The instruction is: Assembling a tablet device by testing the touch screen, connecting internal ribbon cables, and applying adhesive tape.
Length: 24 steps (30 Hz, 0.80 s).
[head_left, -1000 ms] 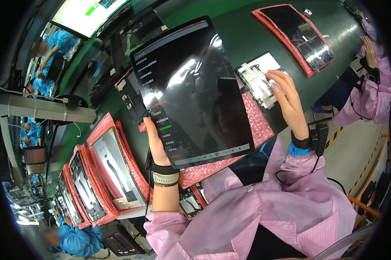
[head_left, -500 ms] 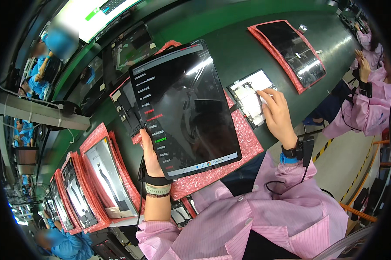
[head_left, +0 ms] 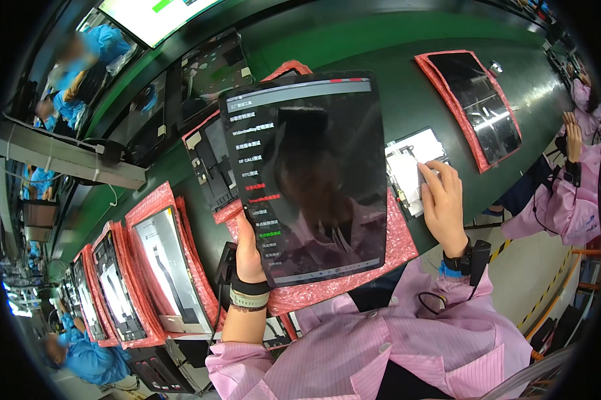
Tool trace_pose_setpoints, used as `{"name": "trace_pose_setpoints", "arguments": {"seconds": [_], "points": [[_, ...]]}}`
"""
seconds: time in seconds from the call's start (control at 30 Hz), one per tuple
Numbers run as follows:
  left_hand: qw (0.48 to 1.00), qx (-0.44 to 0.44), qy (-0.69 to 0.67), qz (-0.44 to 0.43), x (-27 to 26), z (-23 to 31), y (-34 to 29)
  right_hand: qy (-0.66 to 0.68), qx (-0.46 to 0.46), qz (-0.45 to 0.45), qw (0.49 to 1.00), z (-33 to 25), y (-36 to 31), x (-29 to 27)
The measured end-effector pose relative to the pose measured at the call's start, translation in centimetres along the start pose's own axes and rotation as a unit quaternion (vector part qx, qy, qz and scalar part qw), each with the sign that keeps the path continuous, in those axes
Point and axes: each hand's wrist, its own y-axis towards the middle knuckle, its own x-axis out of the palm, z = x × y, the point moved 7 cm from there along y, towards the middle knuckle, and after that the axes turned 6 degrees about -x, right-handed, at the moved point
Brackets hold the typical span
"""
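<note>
A tablet screen (head_left: 314, 180), lit with a dark list of menu lines, is held up and tilted by my left hand (head_left: 249, 257). That hand is closed on its lower left edge, with most of the fingers hidden behind. My right hand (head_left: 442, 203) is to the right of the screen, fingers loosely bent and apart. Its index fingertip is at a white and silver device part (head_left: 414, 167) lying on the table; whether it touches cannot be made out. Pink bubble wrap (head_left: 397, 243) lies under the screen, with a black opened device body (head_left: 212, 167) partly covered behind it.
Another dark panel (head_left: 480, 107) lies on pink bubble wrap at the far right of the dark table (head_left: 354, 100). Several wrapped panels (head_left: 170, 267) stand in a row at left. A bright monitor (head_left: 154, 17) is at the back. Co-workers are at both sides.
The tablet screen has turned more upright, and its glare has given way to a dark reflection. My right hand stays at the white and silver part; the whole view has shifted slightly.
</note>
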Motion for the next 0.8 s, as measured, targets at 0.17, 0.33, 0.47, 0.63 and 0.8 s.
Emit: {"name": "trace_pose_setpoints", "arguments": {"seconds": [0.17,0.33,0.47,0.63,0.8], "points": [[0.990,0.015,0.073,0.119,-0.8,-0.3,-0.4,-0.015,-0.004,-0.003,1.000,-0.2,0.1,0.2],[0.996,-0.005,0.004,-0.087,0.3,-0.3,-0.2,-0.006,-0.007,-0.016,1.000,0.0,-0.2,0.3],[0.999,-0.006,0.038,0.019,-0.3,-0.5,-0.2,0.091,0.033,0.088,0.991,0.4,-1.2,-1.1],[0.998,-0.025,0.038,0.047,-1.3,-1.0,0.0,0.418,0.078,0.098,0.900,0.2,-2.9,-0.8],[0.993,-0.060,-0.067,-0.081,1.2,-1.3,0.2,0.752,0.106,-0.030,0.650,-6.9,-2.2,1.9]]}}
